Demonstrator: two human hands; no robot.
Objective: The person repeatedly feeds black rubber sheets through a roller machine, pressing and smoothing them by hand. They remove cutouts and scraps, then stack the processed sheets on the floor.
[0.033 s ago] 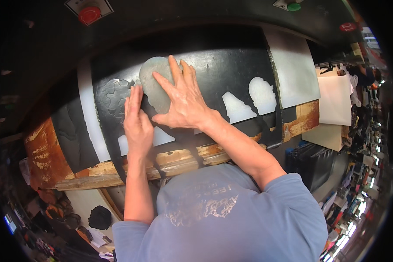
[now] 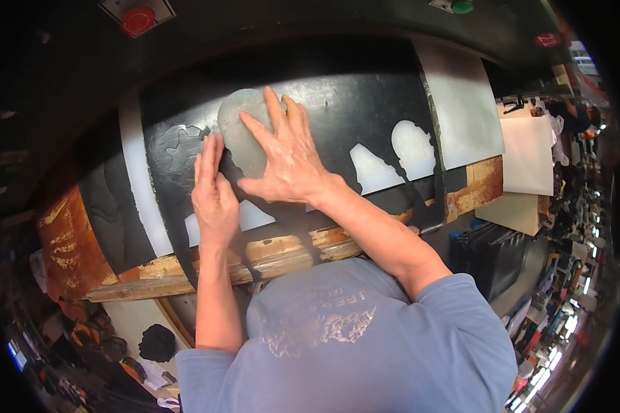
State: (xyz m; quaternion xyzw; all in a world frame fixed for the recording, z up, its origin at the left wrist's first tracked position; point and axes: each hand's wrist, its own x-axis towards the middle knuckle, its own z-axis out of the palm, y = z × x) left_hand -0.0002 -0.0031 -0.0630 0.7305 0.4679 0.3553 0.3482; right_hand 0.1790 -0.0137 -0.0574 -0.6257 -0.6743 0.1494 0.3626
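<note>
My right hand (image 2: 291, 164) lies with spread fingers over a grey, round-topped flat shape (image 2: 238, 113) on a black sheet (image 2: 351, 86). I cannot tell whether this shape is a loose piece or an opening in the sheet. Left of it, my left hand (image 2: 215, 199) stands on edge, fingers stretched out and side by side, fingertips close to the shape's left border. Beside those fingertips, jagged outlines (image 2: 178, 155) mark the black sheet. White shows through cut-outs nearby: a rounded one (image 2: 413, 148), a slanted one (image 2: 370, 170) and one below my hands (image 2: 257, 215).
Under the sheet runs a worn wooden edge (image 2: 282, 251). White board shows at its right (image 2: 461, 103) and as a strip at left (image 2: 145, 186). Overhead, a dark machine panel carries a red button (image 2: 138, 22) and a green one (image 2: 462, 7). Pale boards (image 2: 527, 155) stand at right.
</note>
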